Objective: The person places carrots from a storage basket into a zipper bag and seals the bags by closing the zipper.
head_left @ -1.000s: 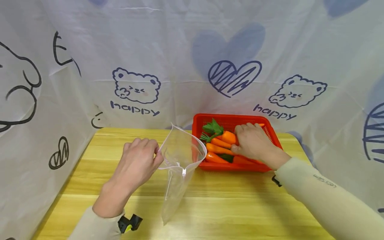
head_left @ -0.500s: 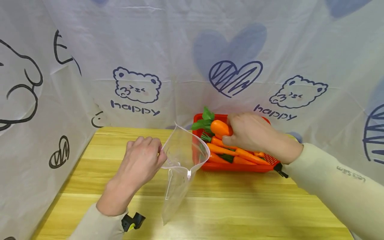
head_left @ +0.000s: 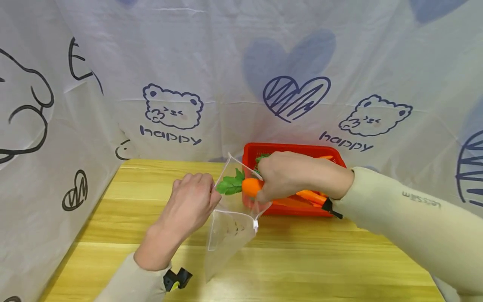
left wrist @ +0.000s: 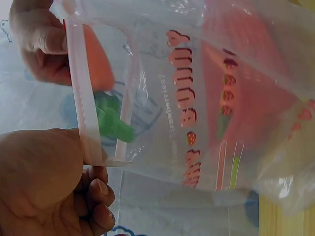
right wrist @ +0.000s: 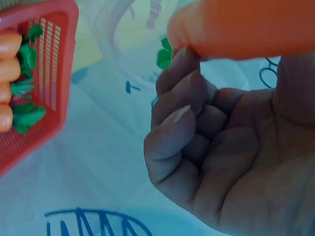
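Gripped by the right hand (head_left: 285, 174), the carrot (head_left: 251, 187) is best tipped toward seven o'clock into the slider bag (head_left: 229, 238) pinched by the left hand (head_left: 193, 199).

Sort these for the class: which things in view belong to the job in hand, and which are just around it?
Belong to the job:
clear bag, its edge pinched in the left grip
carrot, in the right grip
red basket
other carrots, in the basket

Just around it:
wooden table
patterned cloth
black wrist devices
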The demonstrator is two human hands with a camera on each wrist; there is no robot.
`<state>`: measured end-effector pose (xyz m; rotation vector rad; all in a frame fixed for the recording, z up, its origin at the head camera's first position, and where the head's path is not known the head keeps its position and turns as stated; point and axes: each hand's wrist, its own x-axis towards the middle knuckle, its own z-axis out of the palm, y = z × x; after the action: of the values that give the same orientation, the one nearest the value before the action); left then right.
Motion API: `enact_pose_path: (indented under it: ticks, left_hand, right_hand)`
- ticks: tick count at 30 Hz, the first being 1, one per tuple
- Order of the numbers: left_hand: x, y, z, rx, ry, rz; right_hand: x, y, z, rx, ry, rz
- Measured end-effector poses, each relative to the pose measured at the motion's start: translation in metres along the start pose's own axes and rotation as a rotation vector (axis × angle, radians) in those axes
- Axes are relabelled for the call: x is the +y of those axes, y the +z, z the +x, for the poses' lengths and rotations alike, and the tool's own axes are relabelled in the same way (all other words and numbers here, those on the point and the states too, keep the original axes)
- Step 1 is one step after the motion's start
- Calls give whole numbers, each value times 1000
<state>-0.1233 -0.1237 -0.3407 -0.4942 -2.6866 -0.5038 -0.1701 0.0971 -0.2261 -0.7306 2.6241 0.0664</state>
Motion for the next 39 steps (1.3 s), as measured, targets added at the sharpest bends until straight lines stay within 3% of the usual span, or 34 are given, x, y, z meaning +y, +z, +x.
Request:
enact_pose_path:
  ticks: [5, 11, 15, 19, 23, 26, 29, 32, 35, 39]
  left_hand:
    - [11, 4, 1, -5, 29, -34]
    - [23, 10, 2, -17, 41, -94]
    - [32, 14, 2, -2, 46, -137]
    - [40, 17, 4, 45, 49, -174]
    - [46, 16, 7, 80, -3, -195]
    - [47, 16, 8, 78, -78, -216]
    - [44, 15, 9, 57, -132, -238]
    - [37, 12, 8, 26, -181, -266]
    - [28, 5, 6, -18, -223, -316]
    - [13, -1, 3, -95, -283, -395]
  right_hand:
    - [-2, 9, 19, -105, -19, 46]
    - [1, 25, 47, -126, 25, 176]
    - [-3, 38, 57, -47, 76, 255]
    - [-11, 57, 65, 67, 69, 333]
    - [-16, 77, 71, 163, 3, 265]
    - [-18, 88, 73, 225, -77, 198]
    - [-20, 92, 71, 214, -102, 231]
    - [-25, 87, 65, 189, -49, 246]
    - [-26, 78, 49, 308, -3, 161]
    - [-14, 72, 29, 647, 34, -17]
